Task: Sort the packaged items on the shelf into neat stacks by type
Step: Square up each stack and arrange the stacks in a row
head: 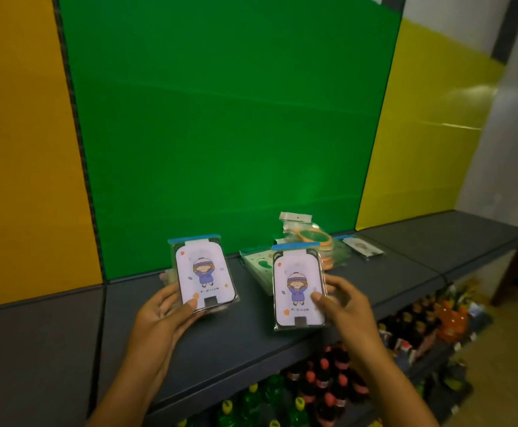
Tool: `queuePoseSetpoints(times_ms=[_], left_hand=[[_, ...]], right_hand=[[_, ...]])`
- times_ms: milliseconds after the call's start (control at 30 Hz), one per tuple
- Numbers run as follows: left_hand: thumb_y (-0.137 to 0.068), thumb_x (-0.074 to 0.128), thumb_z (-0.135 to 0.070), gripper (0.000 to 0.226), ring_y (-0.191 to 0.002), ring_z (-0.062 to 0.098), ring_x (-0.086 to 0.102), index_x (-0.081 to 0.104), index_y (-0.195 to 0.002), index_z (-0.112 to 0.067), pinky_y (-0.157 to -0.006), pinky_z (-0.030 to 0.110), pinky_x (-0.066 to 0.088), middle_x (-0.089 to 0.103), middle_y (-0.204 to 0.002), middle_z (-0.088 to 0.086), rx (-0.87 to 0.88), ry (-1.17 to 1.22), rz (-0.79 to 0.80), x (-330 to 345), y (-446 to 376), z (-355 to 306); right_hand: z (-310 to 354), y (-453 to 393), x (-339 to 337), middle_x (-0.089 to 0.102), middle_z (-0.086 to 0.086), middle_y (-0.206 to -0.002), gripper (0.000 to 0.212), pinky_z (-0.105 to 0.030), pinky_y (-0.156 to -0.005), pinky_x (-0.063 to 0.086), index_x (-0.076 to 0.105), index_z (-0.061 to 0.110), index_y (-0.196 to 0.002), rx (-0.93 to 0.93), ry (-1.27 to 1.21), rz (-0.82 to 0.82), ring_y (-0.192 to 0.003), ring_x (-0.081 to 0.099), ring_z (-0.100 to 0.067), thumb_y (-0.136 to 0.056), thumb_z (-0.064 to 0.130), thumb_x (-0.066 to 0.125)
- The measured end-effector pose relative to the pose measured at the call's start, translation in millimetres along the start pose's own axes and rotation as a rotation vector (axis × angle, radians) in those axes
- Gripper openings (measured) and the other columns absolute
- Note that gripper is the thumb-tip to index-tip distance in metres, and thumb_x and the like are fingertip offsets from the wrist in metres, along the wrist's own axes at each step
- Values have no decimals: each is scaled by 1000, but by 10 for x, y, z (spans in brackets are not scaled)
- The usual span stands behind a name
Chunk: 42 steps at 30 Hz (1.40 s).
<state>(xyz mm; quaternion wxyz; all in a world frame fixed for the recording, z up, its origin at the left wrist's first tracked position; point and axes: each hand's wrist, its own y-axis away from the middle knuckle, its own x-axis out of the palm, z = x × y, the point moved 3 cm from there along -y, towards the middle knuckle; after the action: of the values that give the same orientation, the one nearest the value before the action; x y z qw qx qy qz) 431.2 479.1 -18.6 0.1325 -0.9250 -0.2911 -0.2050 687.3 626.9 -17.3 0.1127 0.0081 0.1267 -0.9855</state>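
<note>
Two matching packets with a cartoon child in purple are held up over the dark shelf [236,340]. My left hand [165,312] grips the left packet [203,272] by its lower left corner, thumb on its face. My right hand [341,303] grips the right packet [297,288] by its right edge. Behind the right packet lies a pile of green-patterned packets [256,261]. A heap of clear packets with orange and green round items [310,235] sits further back. One more cartoon packet [364,246] lies flat to the right of the heap.
A green back panel [220,118] rises behind the shelf, with an orange panel [20,149] on the left and a yellow one [427,134] on the right. Bottles of drinks [328,383] fill the lower shelf under the front edge.
</note>
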Motion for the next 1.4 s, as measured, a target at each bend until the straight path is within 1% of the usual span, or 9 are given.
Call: queuePoseSetpoints(times_ms=[167, 300, 467, 633, 733, 867, 1000, 1167, 1400], left_hand=[[-85, 55, 13, 31, -80, 14, 73, 59, -106, -10, -64, 21, 59, 70, -105, 6, -28, 25, 26, 351, -482, 323], [-85, 57, 10, 33, -98, 22, 69, 59, -112, -10, -77, 25, 59, 71, -108, 5, -24, 42, 72, 731, -887, 464], [-86, 55, 11, 35, -98, 21, 68, 56, -116, -7, -71, 21, 58, 69, -110, 6, -42, 82, 102, 1178, -1302, 648], [-85, 57, 11, 35, -89, 19, 71, 57, -115, -7, -68, 22, 59, 70, -109, 6, -69, 79, 143, 1619, -1627, 868], [-86, 55, 12, 32, -88, 19, 71, 59, -105, -14, -73, 23, 59, 71, -106, 5, -75, 74, 176, 1878, -1701, 984], [-87, 54, 12, 33, -88, 16, 71, 59, -103, -16, -68, 20, 58, 71, -105, 3, -76, 81, 214, 2211, -1757, 1063], [-87, 55, 11, 33, -93, 18, 71, 58, -108, -14, -74, 24, 59, 70, -108, 3, -68, 74, 193, 2435, -1875, 1134], [-86, 58, 8, 36, -94, 17, 71, 56, -116, -11, -75, 25, 59, 70, -111, 4, -48, 37, 119, 2655, -1973, 1328], [-85, 60, 6, 30, -95, 22, 71, 60, -108, -12, -74, 25, 59, 72, -107, 7, 26, -44, 15, 3116, -2059, 1601]], right_hand=[[-139, -397, -284, 71, -8, -100, 25, -38, -70, 61, 63, 11, -110, 13, 57, -56, -83, 73, -18, -86, 3, 67], [-98, -889, -522, 69, -9, -103, 26, -36, -73, 61, 63, 9, -110, -23, 105, -81, -90, 71, -21, -86, 1, 67], [-174, -1322, -723, 70, -9, -103, 28, -28, -68, 60, 63, 6, -111, -51, 136, -112, -90, 70, -19, -84, -1, 68], [-281, -1619, -995, 69, -13, -108, 32, -35, -73, 62, 61, 3, -116, -52, 94, -183, -98, 69, -28, -85, -1, 67], [-330, -1734, -1158, 69, -9, -107, 29, -43, -78, 60, 63, 9, -112, -58, 113, -206, -96, 70, -25, -85, 0, 67], [-376, -1944, -1385, 70, -6, -105, 30, -33, -73, 61, 63, 11, -113, -77, 93, -244, -89, 72, -14, -86, 0, 67], [-459, -2186, -1579, 71, 0, -104, 30, -35, -73, 61, 62, 13, -114, -97, 70, -233, -91, 72, -16, -87, 2, 67], [-675, -2551, -1854, 70, 2, -98, 28, -23, -64, 59, 62, 15, -110, -77, 58, -181, -83, 72, -8, -86, 1, 66], [-800, -3185, -2335, 71, -11, -94, 38, -21, -57, 57, 56, 14, -119, -66, 5, -63, -79, 73, -11, -86, -2, 66]])
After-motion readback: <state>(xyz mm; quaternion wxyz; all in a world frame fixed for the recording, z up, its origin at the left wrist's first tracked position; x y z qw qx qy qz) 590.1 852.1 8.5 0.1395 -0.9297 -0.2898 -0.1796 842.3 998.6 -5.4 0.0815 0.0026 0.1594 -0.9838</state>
